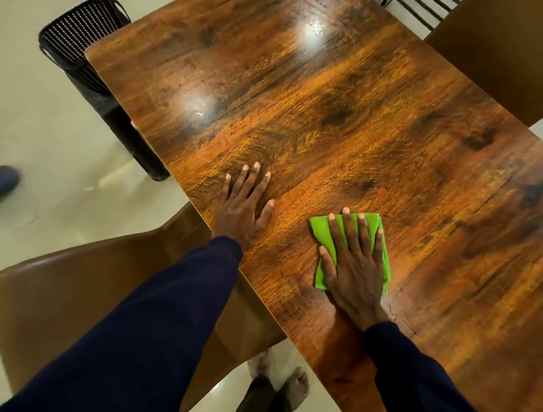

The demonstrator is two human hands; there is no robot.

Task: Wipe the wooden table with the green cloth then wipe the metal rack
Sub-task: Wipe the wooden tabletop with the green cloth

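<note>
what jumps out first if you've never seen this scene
The bright green cloth stands out first, pressed flat under the right hand near the table's near edge. The glossy wooden table fills most of the view, with the left hand resting flat and bare beside the cloth. A black mesh chair sits at the far left corner.

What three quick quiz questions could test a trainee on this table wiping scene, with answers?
1. True or false: the green cloth lies under the right hand.
2. What is the left hand doing? A) lifting a chair B) resting flat on the wooden table C) holding the cloth
3. Fill in: the black mesh basket sits beside the table's far ____ corner.

Key: 1 true; 2 B; 3 left.
</note>
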